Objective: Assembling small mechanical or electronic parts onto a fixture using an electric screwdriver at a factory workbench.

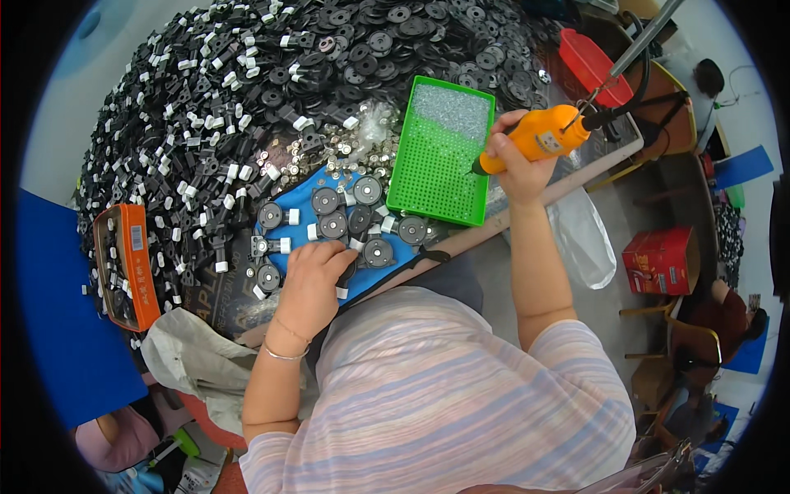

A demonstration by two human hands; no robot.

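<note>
My right hand is wrapped round an orange electric screwdriver, whose dark tip points down-left at the right edge of a green perforated tray. Small silvery screws fill the far part of that tray. On a blue mat left of the tray lie several round black wheel parts with white tabs. My left hand is over the near side of the mat, its fingers bent and closed about a black wheel part, which the hand partly hides.
A large heap of black parts with white tabs covers the table's left side; black discs pile at the back. Small metal pieces lie beside the mat. A red tray, an orange-rimmed box and an overhead metal rod stand around.
</note>
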